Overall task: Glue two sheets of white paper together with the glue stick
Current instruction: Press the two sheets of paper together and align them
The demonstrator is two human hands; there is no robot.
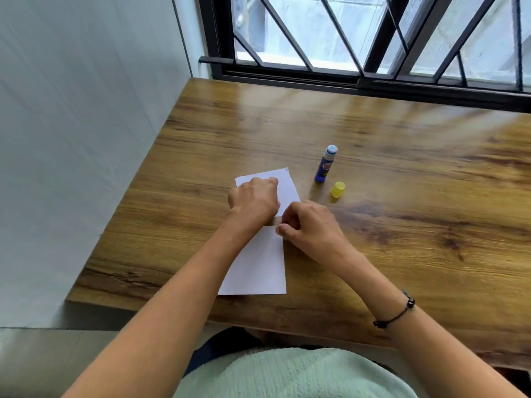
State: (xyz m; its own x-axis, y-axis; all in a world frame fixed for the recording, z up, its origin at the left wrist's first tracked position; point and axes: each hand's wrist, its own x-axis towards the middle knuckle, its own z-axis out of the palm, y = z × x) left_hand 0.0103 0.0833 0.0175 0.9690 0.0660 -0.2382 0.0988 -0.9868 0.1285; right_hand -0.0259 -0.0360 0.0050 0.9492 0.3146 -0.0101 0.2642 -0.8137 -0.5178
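Two white sheets lie end to end on the wooden table. The far sheet overlaps the near sheet at a seam under my hands. My left hand is curled into a fist and presses down on the far sheet. My right hand has its fingers curled, and its knuckles and thumb press on the seam at the sheets' right edge. The blue glue stick stands upright and uncapped to the right of the far sheet. Its yellow cap sits beside it.
A white wall runs along the table's left side. A barred window stands behind the far edge. The table's front edge is close to my body. A black bracelet circles my right wrist.
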